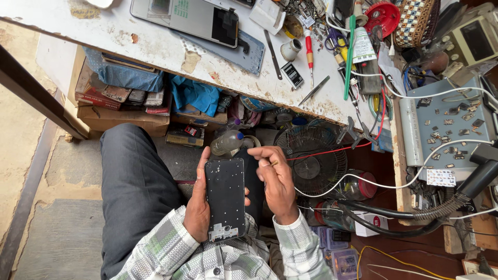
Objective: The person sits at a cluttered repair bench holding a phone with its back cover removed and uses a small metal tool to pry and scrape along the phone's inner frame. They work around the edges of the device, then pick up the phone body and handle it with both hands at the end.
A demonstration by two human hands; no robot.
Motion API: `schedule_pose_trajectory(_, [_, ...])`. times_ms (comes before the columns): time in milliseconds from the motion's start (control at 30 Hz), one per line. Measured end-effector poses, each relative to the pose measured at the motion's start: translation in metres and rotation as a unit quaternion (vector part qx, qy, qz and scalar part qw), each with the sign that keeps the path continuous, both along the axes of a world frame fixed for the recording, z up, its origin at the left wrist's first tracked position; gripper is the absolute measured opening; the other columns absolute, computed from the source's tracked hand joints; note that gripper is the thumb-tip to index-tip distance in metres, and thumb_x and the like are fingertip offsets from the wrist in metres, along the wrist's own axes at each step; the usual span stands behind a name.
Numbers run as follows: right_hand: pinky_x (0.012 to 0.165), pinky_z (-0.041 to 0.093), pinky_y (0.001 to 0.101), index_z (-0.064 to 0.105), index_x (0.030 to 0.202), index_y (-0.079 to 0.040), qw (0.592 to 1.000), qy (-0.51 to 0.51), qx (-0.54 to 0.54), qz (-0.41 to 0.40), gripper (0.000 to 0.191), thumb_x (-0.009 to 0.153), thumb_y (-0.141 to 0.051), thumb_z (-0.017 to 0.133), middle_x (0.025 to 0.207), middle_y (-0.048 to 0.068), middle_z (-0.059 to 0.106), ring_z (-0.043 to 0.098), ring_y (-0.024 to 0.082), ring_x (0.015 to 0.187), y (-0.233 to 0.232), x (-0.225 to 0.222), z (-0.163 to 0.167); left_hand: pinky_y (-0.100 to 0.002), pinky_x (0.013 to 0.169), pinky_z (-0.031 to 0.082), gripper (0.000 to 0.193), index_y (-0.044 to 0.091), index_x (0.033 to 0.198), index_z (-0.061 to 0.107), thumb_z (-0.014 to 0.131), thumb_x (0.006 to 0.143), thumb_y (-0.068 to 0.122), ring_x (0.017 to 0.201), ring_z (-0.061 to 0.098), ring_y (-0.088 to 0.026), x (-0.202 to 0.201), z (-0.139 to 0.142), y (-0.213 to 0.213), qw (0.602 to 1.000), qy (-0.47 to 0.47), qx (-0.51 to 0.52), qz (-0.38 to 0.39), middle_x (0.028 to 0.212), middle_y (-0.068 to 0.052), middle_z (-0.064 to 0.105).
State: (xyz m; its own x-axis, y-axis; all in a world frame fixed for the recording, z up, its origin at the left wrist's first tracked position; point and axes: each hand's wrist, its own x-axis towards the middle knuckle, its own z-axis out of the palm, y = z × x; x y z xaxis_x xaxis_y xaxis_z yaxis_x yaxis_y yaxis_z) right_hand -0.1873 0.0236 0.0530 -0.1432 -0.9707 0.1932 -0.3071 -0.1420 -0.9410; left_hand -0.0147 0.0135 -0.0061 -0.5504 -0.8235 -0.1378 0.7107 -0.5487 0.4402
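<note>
Head view: left hand grips a phone frame.

We have one view only, head-mounted, looking steeply down past our chest. Left hand and right hand sit close, low-centre of frame, over our lap. Beyond the hands the workbench edge fills the top; floor shows left of the left hand. No second view to overlap.
</note>
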Motion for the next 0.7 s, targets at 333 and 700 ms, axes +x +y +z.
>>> schedule_pose_trajectory(333, [0.074, 0.058, 0.0198, 0.066, 0.133, -0.006, 0.963, 0.242, 0.017, 0.115, 0.037, 0.098, -0.007, 0.076, 0.103, 0.005, 0.079, 0.076, 0.007, 0.089, -0.029, -0.007, 0.038, -0.039, 0.075, 0.067, 0.068, 0.038, 0.160, -0.007, 0.016, 0.099, 0.057, 0.086, 0.075, -0.027, -0.002, 0.003, -0.002, 0.996, -0.080, 0.010, -0.037, 0.114, -0.017, 0.067])
schedule_pose_trajectory(700, [0.067, 0.063, 0.0295, 0.063, 0.128, -0.006, 0.924, 0.377, -0.071, -0.007, 0.024, 0.104, -0.009, 0.060, 0.124, 0.016, 0.068, 0.075, 0.023, 0.092, -0.035, -0.029, 0.026, -0.038, 0.058, 0.066, 0.065, 0.041, 0.160, 0.004, 0.016, 0.098, 0.060, 0.072, 0.075, -0.029, -0.001, 0.017, -0.007, 0.990, -0.079, 0.093, -0.068, 0.093, -0.021, 0.071])
